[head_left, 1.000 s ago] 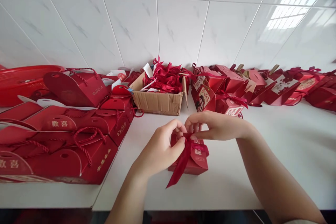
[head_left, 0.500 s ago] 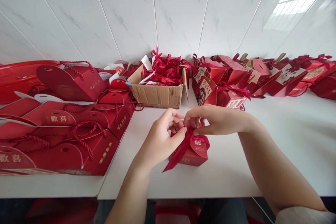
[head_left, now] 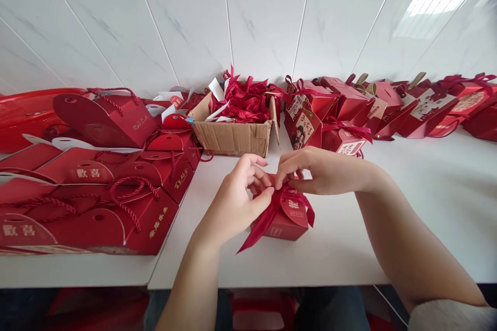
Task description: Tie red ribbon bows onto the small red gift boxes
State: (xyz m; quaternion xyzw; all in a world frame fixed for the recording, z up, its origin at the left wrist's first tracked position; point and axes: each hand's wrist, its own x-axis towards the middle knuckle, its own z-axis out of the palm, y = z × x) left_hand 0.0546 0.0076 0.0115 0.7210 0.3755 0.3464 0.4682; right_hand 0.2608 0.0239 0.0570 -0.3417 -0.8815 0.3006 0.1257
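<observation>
A small red gift box (head_left: 289,225) stands on the white table in front of me, its flaps folded together at the top. Dark red ribbon (head_left: 266,220) lies over the top, with one tail hanging down the front left and a loop at the right. My left hand (head_left: 243,199) pinches the ribbon between thumb and fingers at the box's upper left. From the right, my right hand (head_left: 310,170) pinches the same ribbon close to the left fingertips. The fingers partly hide the knot area.
Behind the box sits a cardboard carton (head_left: 233,137) full of red ribbons (head_left: 248,101). Several red gift bags with rope handles (head_left: 143,225) crowd the left. More red boxes (head_left: 344,139) line the tiled wall at the right. A red plastic basin (head_left: 27,108) is far left.
Both hands stay at the ribbon with small finger movements. The left index finger has lifted slightly away, and the right-hand loop hangs a little lower. The camera view has shifted slightly.
</observation>
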